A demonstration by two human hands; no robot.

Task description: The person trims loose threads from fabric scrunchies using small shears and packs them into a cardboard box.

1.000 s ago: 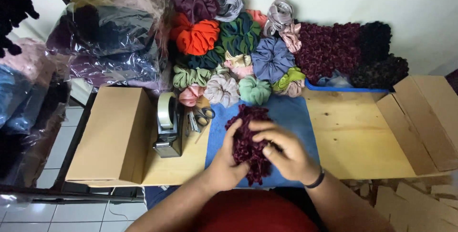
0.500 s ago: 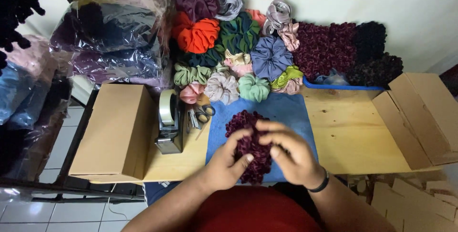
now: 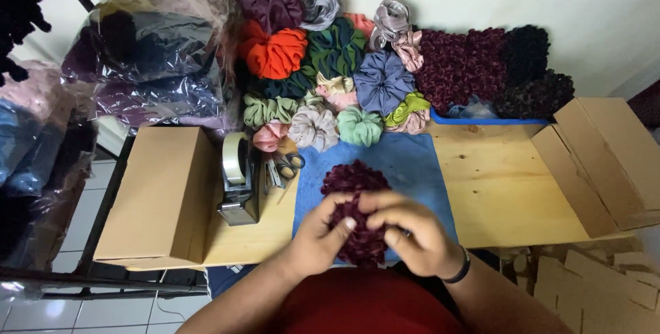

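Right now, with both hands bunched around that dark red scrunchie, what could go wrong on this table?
The left hand and right hand hold the dark red scrunchie near the table edge, so if dropped it might fall off. The scissors and tape dispenser sit close to the left hand; a careless reach could hit them. The scrunchie pile might topple forward.

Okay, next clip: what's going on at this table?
A person holds a dark maroon ruffled scrunchie in both hands, the left hand and right hand gripping it over a blue mat on a wooden table. Behind it lies a pile of scrunchies in many colours. A tape dispenser and scissors sit to the left, beside a closed cardboard box; an open box stands at right.
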